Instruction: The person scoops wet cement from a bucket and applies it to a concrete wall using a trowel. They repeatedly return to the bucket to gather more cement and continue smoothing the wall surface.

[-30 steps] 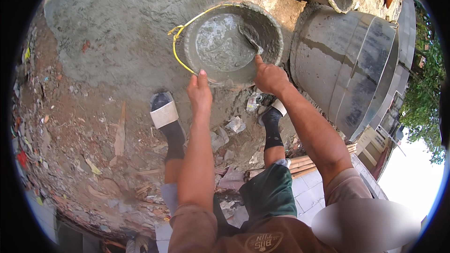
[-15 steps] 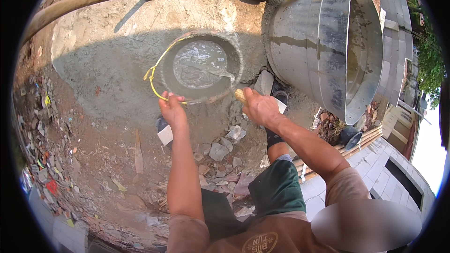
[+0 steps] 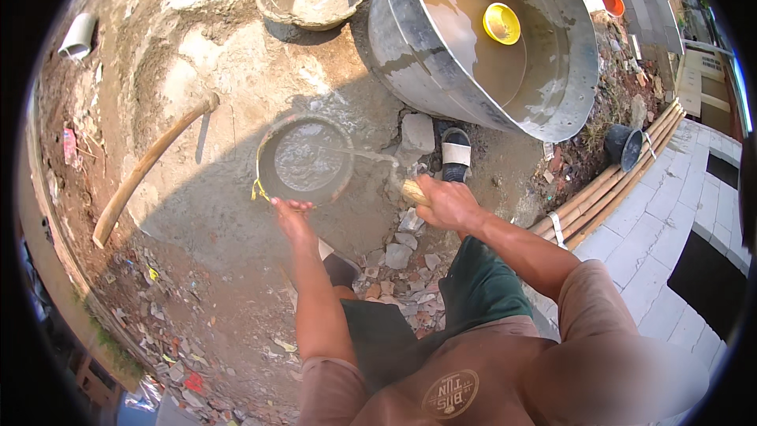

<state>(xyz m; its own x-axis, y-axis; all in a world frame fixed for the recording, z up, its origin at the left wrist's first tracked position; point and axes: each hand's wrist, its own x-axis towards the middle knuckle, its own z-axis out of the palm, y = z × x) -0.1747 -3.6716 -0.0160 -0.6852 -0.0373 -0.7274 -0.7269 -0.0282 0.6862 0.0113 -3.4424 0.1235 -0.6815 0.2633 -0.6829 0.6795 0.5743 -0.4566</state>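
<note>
On the grey, wet ground before me stands a round bucket (image 3: 274,147) holding a wet grey mix (image 3: 306,158). A yellow cord handle (image 3: 257,188) hangs at its left side. My left hand (image 3: 294,219) is at the near rim, its fingers curled round the end of this cord. Closed on the pale wooden handle of a trowel (image 3: 415,192) is my right hand (image 3: 449,201), just right of the bucket. The trowel's wet grey blade points left, with its tip over the bucket's right side; slurry coats it, so its outline is unclear.
A large metal tub (image 3: 410,55) of muddy water, with a yellow scoop (image 3: 502,24) in it, stands far right. Behind the bucket sits a basin (image 3: 272,4). A wooden tool handle (image 3: 154,164) lies left. Bamboo poles (image 3: 619,177), a black pail (image 3: 623,147) and rubble (image 3: 400,255) are nearby.
My view has shifted, bringing the inside of the metal tub and its yellow scoop into sight. Both hands keep their holds; the trowel still reaches toward the mix.
</note>
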